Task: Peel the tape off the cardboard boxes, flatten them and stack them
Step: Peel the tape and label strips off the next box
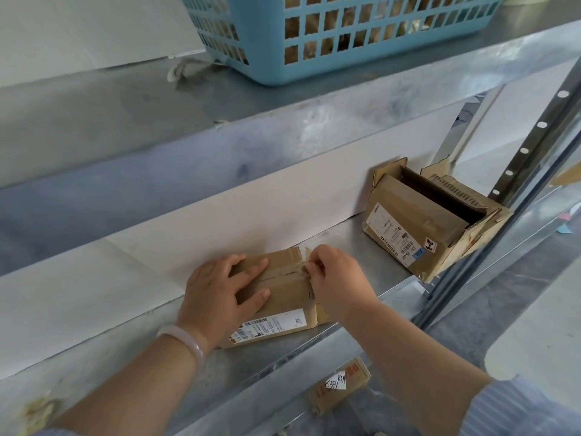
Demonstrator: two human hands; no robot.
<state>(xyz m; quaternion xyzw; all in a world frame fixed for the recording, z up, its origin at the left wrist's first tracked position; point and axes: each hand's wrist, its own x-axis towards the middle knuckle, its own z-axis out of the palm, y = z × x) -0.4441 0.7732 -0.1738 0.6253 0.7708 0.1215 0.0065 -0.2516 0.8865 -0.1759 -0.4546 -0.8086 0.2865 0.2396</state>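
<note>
Metal shelf (342, 240) held 2 boxes. Left hand (217, 294) pressed flat-fingered on the near box (283, 298); right hand (336, 278) pinched its tape (295, 272); far-right box (421, 228) stood open.

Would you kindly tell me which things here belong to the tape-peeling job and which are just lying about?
Job: small box, pressed by left hand; tape, pinched by right hand; open box.
Lying about: blue basket; scrap beside it.

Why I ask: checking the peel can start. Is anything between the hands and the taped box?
Nothing visible does. The left hand lies flat on the small cardboard box, and the right hand pinches the tape at its top seam. The opened box stands apart to the right on the same shelf.
</note>
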